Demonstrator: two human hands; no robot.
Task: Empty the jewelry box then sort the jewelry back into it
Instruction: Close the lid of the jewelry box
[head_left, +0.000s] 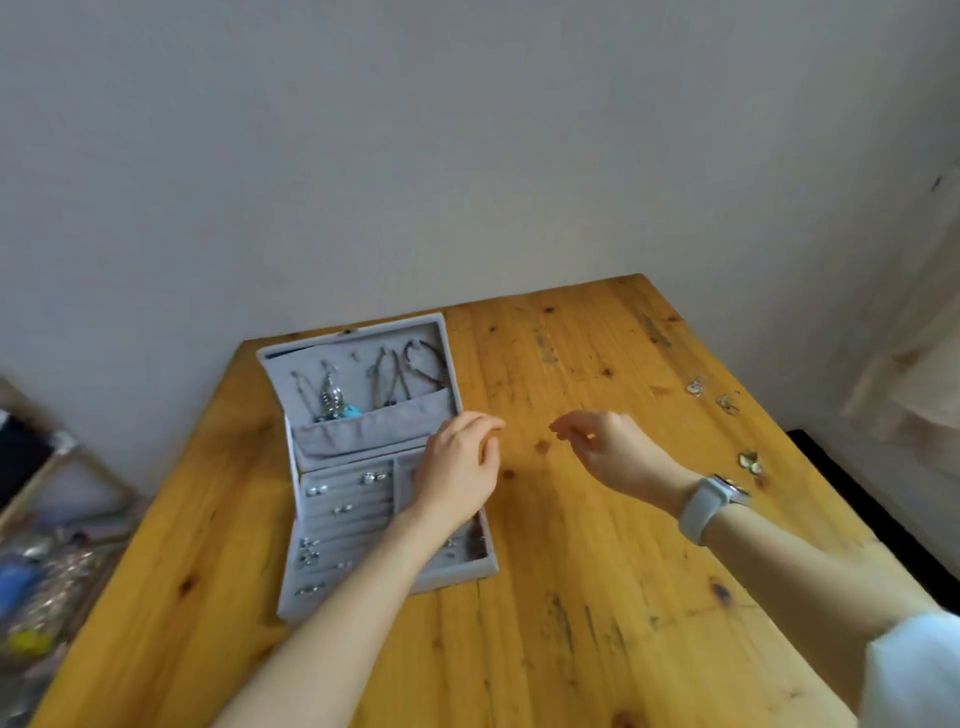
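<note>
Grey velvet lines the rectangular jewelry box (363, 467), which lies open on the left part of your knotty pine table (597, 571), its lid propped up towards the wall. In the lid, several necklaces (410, 374) hang above a fabric pocket, and a silver pendant with a turquoise piece (337, 408) sits at the pocket's edge. The base shows a ridged ring section on the left holding a number of small silver rings and studs (371, 477); the compartments on the right are largely hidden by your forearm.

Your left hand (460, 467) hovers over the right side of the box, near the hinge line, fingers loosely curled with the tips drawn towards the thumb. Whether it holds anything cannot be told; motion blur and size prevent it.

Your right hand (608, 441) is above bare table, just right of the left hand and apart from it, fingers relaxed and pointing left; nothing is visible in it. A pale grey wristwatch (714, 504) sits on that wrist.

Three small clusters of shiny jewelry pieces (750, 461) lie well apart from the box, along the table's right edge.
</note>
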